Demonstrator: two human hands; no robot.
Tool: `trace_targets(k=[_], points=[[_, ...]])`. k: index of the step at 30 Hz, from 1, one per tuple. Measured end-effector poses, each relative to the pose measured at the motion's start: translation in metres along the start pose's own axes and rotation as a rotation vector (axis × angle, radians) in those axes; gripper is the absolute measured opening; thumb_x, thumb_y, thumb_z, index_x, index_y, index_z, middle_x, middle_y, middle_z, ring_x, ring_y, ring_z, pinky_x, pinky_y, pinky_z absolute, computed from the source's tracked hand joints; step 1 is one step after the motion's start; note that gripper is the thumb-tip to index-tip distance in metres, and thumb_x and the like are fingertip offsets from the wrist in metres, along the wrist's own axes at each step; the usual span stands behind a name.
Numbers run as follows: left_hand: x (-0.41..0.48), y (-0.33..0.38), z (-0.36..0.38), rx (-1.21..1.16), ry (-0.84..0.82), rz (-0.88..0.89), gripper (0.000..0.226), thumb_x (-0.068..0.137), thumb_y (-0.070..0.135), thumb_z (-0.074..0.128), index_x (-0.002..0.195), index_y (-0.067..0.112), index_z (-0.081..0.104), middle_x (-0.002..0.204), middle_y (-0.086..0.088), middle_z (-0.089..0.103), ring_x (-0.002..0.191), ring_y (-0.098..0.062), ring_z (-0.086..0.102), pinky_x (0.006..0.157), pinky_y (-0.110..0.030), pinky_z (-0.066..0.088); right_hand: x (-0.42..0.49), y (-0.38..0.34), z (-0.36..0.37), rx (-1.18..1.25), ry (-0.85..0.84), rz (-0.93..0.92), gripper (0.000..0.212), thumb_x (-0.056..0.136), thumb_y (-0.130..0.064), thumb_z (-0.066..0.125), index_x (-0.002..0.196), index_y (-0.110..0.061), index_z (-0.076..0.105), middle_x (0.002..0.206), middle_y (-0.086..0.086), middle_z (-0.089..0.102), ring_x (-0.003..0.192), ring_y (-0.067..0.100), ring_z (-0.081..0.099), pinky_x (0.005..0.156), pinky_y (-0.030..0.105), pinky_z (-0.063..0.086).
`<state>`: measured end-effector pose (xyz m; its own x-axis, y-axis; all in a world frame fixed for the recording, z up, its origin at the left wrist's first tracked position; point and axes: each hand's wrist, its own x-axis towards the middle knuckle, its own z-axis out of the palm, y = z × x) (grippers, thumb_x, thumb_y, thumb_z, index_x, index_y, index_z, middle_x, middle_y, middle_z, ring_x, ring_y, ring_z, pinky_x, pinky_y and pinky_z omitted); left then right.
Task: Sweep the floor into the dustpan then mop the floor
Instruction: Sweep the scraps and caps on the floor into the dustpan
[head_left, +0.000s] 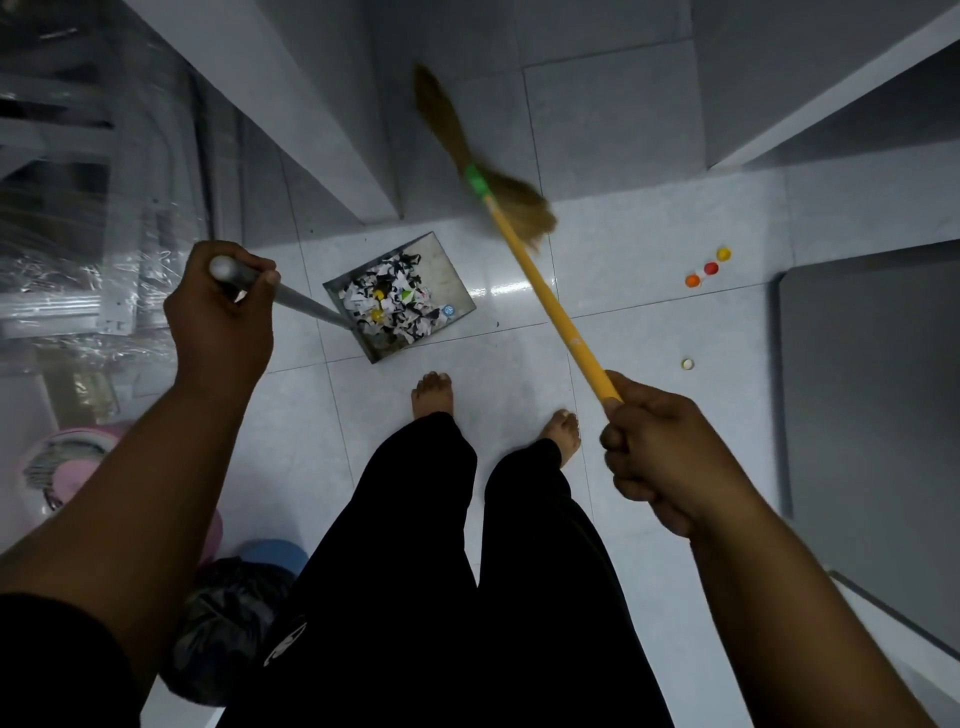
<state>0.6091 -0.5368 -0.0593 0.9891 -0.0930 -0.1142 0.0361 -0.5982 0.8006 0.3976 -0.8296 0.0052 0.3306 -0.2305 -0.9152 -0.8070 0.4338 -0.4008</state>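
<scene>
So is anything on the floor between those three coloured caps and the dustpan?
Nothing lying there; only the yellow-handled straw broom crosses between the orange, red and yellow caps and the grey metal dustpan.

Glossy white tiled floor (649, 322), dimly lit; a plastic-wrapped stack (78, 208) stands at left.

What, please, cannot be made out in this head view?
Head view only.
Broom: head motion-blurred, so floor contact is unclear.
Dustpan: scraps too small to identify.
Black bag: partly behind the left arm and leg.
Pink object: crossed by the arm, kind unclear.
</scene>
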Motion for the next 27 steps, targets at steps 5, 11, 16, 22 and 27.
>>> trace_targets(k=[5, 11, 16, 22, 27], points=[[0.009, 0.007, 0.003, 0.013, -0.014, -0.03, 0.031, 0.089, 0.013, 0.067, 0.087, 0.039, 0.05, 0.085, 0.022, 0.061, 0.088, 0.01, 0.061, 0.085, -0.009, 0.047, -0.032, 0.016, -0.014, 0.109, -0.146, 0.025, 0.033, 0.101, -0.014, 0.047, 0.121, -0.032, 0.067, 0.062, 0.003, 0.044, 0.041, 0.011, 0.031, 0.037, 0.016, 0.028], [0.007, 0.026, 0.024, 0.012, -0.078, 0.017, 0.026, 0.09, 0.02, 0.067, 0.087, 0.041, 0.052, 0.084, 0.031, 0.064, 0.088, 0.008, 0.061, 0.083, -0.009, 0.047, -0.085, 0.025, -0.056, 0.231, -0.09, -0.003, 0.032, 0.091, -0.022, 0.058, 0.12, -0.031, 0.068, 0.066, 0.007, 0.033, 0.046, 0.013, 0.021, 0.039, 0.015, 0.024], [0.004, 0.051, 0.069, -0.003, -0.148, 0.072, 0.028, 0.088, 0.021, 0.067, 0.087, 0.044, 0.052, 0.085, 0.026, 0.064, 0.087, 0.007, 0.061, 0.081, -0.009, 0.048, -0.101, 0.046, -0.099, 0.165, 0.059, -0.01, 0.016, 0.092, -0.017, 0.058, 0.105, -0.019, 0.068, 0.063, 0.008, 0.034, 0.043, 0.014, 0.024, 0.041, 0.018, 0.027], [0.003, 0.091, 0.134, -0.038, -0.274, 0.177, 0.031, 0.087, 0.018, 0.067, 0.087, 0.045, 0.052, 0.089, 0.018, 0.066, 0.097, -0.012, 0.067, 0.091, -0.033, 0.054, -0.1, 0.09, -0.166, -0.366, 0.496, -0.207, 0.011, 0.092, -0.029, 0.06, 0.1, -0.035, 0.064, 0.06, 0.0, 0.058, 0.045, 0.011, 0.046, 0.041, 0.037, 0.04], [-0.009, 0.132, 0.199, -0.032, -0.361, 0.248, 0.032, 0.087, 0.013, 0.067, 0.089, 0.039, 0.049, 0.088, 0.021, 0.065, 0.094, -0.002, 0.065, 0.089, -0.024, 0.052, -0.069, 0.1, -0.206, -0.484, 0.69, -0.252, 0.017, 0.095, -0.023, 0.057, 0.106, -0.031, 0.068, 0.066, -0.008, 0.063, 0.061, 0.011, 0.058, 0.059, 0.018, 0.045]])
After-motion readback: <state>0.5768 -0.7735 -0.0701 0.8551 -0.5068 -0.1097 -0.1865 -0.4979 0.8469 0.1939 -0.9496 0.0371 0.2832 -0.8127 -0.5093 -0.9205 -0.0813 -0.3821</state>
